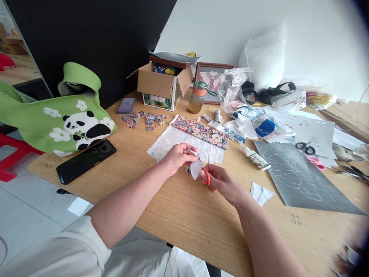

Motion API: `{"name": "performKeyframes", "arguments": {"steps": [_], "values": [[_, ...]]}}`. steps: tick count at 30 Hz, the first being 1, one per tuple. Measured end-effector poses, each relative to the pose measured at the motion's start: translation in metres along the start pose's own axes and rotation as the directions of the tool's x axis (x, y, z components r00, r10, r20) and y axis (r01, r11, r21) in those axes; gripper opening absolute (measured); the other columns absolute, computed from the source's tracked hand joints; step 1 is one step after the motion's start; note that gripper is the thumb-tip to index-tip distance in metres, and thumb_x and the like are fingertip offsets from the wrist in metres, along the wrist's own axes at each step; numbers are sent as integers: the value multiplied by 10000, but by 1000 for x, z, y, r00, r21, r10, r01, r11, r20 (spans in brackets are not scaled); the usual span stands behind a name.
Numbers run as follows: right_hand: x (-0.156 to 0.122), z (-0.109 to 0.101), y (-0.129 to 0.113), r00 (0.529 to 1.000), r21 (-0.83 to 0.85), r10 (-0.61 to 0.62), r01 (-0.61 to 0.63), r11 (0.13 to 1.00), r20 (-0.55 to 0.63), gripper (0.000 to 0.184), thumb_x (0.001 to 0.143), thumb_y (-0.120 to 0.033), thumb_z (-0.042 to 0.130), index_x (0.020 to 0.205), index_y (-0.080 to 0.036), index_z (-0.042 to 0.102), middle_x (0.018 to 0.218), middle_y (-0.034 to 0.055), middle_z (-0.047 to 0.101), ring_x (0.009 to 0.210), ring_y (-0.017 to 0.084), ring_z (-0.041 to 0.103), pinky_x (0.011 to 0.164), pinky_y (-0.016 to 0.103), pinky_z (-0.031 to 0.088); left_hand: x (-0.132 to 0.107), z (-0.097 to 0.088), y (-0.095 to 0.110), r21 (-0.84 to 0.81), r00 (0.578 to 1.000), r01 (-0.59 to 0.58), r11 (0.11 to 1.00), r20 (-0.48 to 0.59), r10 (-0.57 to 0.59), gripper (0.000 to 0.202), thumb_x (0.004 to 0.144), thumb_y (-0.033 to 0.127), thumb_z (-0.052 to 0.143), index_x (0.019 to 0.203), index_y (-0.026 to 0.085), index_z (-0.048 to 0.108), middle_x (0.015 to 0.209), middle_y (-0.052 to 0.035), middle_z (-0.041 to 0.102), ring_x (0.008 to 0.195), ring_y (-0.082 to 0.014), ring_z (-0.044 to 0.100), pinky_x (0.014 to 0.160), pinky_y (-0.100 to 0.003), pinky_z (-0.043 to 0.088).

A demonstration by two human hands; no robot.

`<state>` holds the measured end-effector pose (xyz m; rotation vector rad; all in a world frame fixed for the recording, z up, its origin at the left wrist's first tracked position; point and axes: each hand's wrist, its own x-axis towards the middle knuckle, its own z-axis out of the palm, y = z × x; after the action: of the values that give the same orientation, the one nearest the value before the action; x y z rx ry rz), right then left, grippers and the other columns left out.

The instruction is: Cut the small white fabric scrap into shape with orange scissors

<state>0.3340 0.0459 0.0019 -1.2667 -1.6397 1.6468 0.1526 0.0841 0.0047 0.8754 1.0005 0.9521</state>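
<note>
My left hand (178, 157) pinches a small white piece of paper or fabric (196, 168) above the wooden table (184, 215). My right hand (219, 181) is closed on orange-handled scissors (206, 175), whose blades reach into the white piece. Just beyond the hands lies a white sheet (175, 142) with a strip of floral fabric (201, 131) on its far edge. Cut floral scraps (144, 119) lie further left.
A black phone (85, 160) and a green panda bag (57, 119) lie at the left. A cardboard box (161, 86), jar (197, 98), glue bottle (255, 157), grey sheet (300, 177), black scissors (305, 147) and plastic bags fill the back and right. White scraps (261, 193) lie near my right wrist.
</note>
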Motion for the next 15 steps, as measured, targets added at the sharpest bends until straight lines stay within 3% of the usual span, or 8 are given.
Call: {"name": "performKeyframes", "arguments": {"steps": [15], "values": [[1,2,1,1000,-112,3,-6,994,-27,492,777,-670,592,700,-203,460,623,-46,413,540,98,334,496,265,271,0,1,-1,10,1000,10,1000,-29,-9,224,669,30,673,863,105,589,699,-9,593,611,-113,588,606,-248,452]]}}
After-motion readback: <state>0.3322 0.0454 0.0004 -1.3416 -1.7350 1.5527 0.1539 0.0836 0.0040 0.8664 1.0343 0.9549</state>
